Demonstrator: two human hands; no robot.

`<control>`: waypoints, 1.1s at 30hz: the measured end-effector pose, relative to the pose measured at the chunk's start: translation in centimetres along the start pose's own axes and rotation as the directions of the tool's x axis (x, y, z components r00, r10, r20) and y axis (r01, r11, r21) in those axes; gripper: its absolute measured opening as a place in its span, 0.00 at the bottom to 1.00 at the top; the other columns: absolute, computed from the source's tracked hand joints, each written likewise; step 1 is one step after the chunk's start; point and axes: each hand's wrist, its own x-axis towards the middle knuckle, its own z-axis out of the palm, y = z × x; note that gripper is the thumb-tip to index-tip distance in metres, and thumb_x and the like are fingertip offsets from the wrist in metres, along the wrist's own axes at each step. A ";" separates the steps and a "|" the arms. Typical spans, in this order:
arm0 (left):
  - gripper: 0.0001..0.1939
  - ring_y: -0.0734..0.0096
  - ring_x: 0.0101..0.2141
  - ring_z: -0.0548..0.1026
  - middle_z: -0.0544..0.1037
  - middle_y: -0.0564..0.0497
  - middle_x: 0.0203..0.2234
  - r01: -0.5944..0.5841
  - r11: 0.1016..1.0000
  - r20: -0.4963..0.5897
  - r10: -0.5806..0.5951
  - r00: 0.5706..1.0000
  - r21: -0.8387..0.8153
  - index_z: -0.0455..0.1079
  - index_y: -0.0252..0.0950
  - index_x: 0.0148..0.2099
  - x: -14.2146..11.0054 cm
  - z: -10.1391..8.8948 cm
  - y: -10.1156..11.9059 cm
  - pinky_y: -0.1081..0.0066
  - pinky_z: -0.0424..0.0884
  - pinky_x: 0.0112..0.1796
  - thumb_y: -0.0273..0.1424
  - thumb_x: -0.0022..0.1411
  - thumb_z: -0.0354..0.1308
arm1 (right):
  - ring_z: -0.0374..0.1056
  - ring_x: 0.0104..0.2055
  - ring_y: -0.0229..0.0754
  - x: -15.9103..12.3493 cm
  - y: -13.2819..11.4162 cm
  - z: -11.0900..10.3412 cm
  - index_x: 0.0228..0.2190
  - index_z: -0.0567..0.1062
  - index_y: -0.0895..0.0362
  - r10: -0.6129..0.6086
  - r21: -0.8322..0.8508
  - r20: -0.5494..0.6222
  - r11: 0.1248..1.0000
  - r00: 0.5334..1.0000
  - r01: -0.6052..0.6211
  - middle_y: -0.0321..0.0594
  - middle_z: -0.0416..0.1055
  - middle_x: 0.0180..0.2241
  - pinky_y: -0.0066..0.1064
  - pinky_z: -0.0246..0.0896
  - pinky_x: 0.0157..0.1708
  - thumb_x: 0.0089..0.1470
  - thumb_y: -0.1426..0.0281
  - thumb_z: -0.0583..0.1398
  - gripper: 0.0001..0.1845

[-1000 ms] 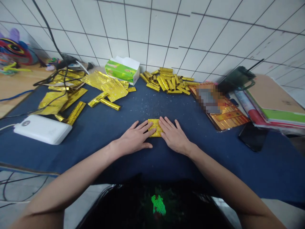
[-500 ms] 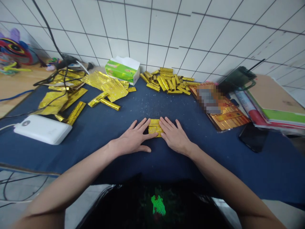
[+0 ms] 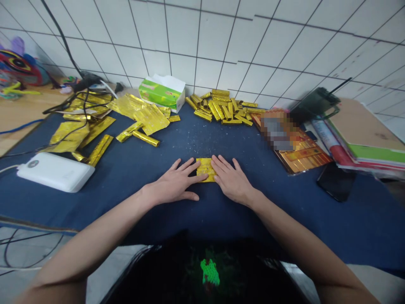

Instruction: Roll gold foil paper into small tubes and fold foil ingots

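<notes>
A small piece of creased gold foil paper (image 3: 205,164) lies flat on the dark blue tablecloth (image 3: 234,219), between my two hands. My left hand (image 3: 177,182) has its fingers spread, with a fingertip resting across the foil and the thumb off it on the cloth. On the other side, my right hand (image 3: 230,179) lies flat, its fingertips covering the foil's right edge. A pile of rolled gold foil tubes (image 3: 220,107) lies farther back by the wall. Loose gold foil sheets (image 3: 152,118) and a few tubes are at the back left.
At left lies a white power bank (image 3: 57,172) with a cable. A green tissue pack (image 3: 162,93) stands against the tiled wall. To the right are an orange-gold packet (image 3: 303,156), a black phone (image 3: 336,181), a dark cup (image 3: 316,103) and stacked notebooks (image 3: 367,126).
My left hand's fingers have shifted slightly over the foil, uncovering more of its left part. My right hand has stayed almost still.
</notes>
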 end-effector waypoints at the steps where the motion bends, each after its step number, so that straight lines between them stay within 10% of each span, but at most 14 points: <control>1: 0.34 0.52 0.61 0.45 0.49 0.44 0.62 -0.002 1.000 -0.004 0.002 1.000 0.004 0.49 0.49 0.62 0.0 0.0 0.0 0.47 0.45 0.55 0.50 0.56 0.51 | 0.39 0.64 0.47 0.1 0.2 0.0 0.59 0.53 0.57 -0.005 0.007 0.004 1.000 1.000 0.005 0.42 0.45 0.62 0.55 0.37 0.57 0.59 0.68 0.41 0.27; 12: 0.29 0.55 0.54 0.60 0.65 0.41 0.50 -0.039 0.996 -0.132 0.050 0.990 0.080 0.61 0.42 0.57 0.5 0.0 2.1 0.54 0.53 0.54 0.47 0.56 0.53 | 0.39 0.64 0.43 1.2 3.1 -0.5 0.54 0.59 0.54 -0.002 0.275 -0.011 0.961 1.000 0.005 0.40 0.49 0.61 0.51 0.35 0.59 0.56 0.69 0.48 0.24; 33: 0.35 0.56 0.59 0.53 0.56 0.39 0.59 -0.048 0.997 -0.061 0.052 0.997 0.056 0.54 0.40 0.60 0.6 0.3 1.9 0.56 0.51 0.56 0.52 0.55 0.49 | 0.55 0.58 0.49 1.8 2.1 1.1 0.26 0.66 0.56 0.160 0.347 -0.254 0.936 0.954 -0.065 0.48 0.63 0.54 0.52 0.46 0.56 0.52 0.71 0.52 0.05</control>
